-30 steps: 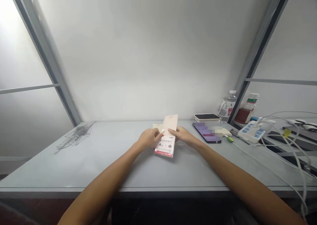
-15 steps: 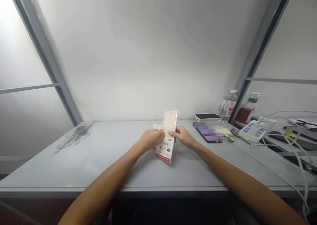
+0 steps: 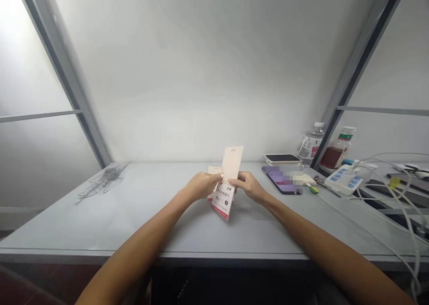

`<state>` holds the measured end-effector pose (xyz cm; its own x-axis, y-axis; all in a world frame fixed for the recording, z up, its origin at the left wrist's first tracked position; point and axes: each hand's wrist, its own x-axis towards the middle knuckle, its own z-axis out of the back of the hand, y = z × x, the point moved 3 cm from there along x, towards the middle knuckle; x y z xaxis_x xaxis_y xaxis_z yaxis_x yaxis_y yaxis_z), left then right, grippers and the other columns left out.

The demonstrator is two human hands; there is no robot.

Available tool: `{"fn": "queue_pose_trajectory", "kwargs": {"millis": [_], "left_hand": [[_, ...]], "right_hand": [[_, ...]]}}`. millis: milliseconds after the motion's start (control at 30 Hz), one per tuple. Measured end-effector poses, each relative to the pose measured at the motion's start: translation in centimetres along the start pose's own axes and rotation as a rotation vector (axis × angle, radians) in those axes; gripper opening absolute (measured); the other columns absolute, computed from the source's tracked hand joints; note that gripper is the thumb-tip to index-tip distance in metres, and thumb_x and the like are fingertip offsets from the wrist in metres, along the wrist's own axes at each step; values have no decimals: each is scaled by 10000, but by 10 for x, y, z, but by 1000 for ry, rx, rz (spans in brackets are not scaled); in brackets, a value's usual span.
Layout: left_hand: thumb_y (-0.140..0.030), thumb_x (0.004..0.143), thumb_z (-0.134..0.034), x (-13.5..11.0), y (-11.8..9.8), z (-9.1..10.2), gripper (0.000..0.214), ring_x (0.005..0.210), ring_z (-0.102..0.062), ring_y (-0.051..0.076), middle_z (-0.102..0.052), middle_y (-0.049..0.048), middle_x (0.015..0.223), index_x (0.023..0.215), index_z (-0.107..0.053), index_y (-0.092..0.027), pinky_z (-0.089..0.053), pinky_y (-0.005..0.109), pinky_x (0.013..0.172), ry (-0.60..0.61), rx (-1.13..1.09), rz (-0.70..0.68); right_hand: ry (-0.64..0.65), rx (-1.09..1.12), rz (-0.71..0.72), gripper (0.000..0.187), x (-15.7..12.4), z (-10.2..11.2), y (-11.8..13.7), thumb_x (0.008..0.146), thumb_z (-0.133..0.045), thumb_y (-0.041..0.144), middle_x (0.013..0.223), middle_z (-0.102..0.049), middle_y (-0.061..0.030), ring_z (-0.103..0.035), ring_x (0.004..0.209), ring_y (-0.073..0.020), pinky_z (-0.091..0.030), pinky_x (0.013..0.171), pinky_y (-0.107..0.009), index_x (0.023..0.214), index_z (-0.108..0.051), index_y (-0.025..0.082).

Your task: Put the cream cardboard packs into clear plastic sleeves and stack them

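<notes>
Rising higher than before, a peach card (image 3: 232, 162) is standing out of a red-edged printed packet (image 3: 222, 203) over the grey table (image 3: 100, 229); the left hand (image 3: 201, 185) and right hand (image 3: 246, 185) are pinching them between nearly closed fingers (image 3: 217, 178), while a phone (image 3: 283, 180) and power strip (image 3: 342, 179) are lying to the right.

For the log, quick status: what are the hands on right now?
Left hand, right hand: both on printed packet, its cream top raised off the table. Smartphone lies right of right hand, not touching.
</notes>
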<state>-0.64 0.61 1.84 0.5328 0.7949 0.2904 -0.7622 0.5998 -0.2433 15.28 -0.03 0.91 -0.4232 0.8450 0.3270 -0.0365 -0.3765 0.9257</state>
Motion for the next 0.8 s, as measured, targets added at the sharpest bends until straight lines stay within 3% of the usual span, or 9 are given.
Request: {"fn": "queue_pose_trajectory", "kwargs": {"millis": [267, 400, 500, 633, 733, 800], "left_hand": [[-246, 847, -292, -1, -4, 1, 302, 477, -424, 139, -547, 32, 586, 693, -549, -208, -266, 270, 522, -63, 46, -70], [-292, 835, -335, 0, -6, -2, 302, 487, -426, 125, -537, 20, 558, 656, -561, -205, -259, 257, 515, -128, 34, 18], [-315, 813, -362, 1, -4, 1, 287, 482, -419, 110, -546, 5, 552, 660, -575, -199, -267, 245, 500, -195, -72, 119], [-322, 797, -379, 2, 2, 7, 285, 509, -466, 97, -585, -4, 584, 666, -589, -182, -324, 216, 497, -180, -329, 151], [-373, 812, -391, 2, 9, 12, 296, 522, -525, 102, -608, 0, 638, 871, -604, -178, -385, 211, 507, -211, -479, 213], [-381, 801, -435, 1, 13, 14, 375, 513, -552, 95, -635, 6, 781, 1125, -491, -201, -422, 217, 516, -273, -562, 246]], "right_hand": [[3, -31, -9, 249, -1, -1, 2, 745, -569, 384, 657, -612, -40, -536, 586, -143, -451, 547, -273, 707, -626, 144], [0, -34, 5, 241, -1, -2, 3, 749, -562, 376, 643, -610, -34, -541, 579, -145, -453, 549, -274, 703, -621, 147], [1, -33, 23, 233, -2, -4, 5, 754, -554, 364, 658, -625, -36, -556, 603, -155, -458, 573, -281, 724, -633, 147], [9, -23, 15, 261, -3, -7, 8, 750, -561, 364, 759, -659, -59, -591, 701, -195, -470, 653, -319, 855, -651, 143], [-44, 55, 42, 275, -1, -5, 9, 774, -542, 370, 854, -671, -66, -608, 774, -208, -467, 743, -344, 910, -643, 154], [-112, 116, 28, 275, 1, -1, 7, 787, -534, 385, 889, -673, -68, -616, 799, -212, -466, 764, -344, 910, -638, 162]]}}
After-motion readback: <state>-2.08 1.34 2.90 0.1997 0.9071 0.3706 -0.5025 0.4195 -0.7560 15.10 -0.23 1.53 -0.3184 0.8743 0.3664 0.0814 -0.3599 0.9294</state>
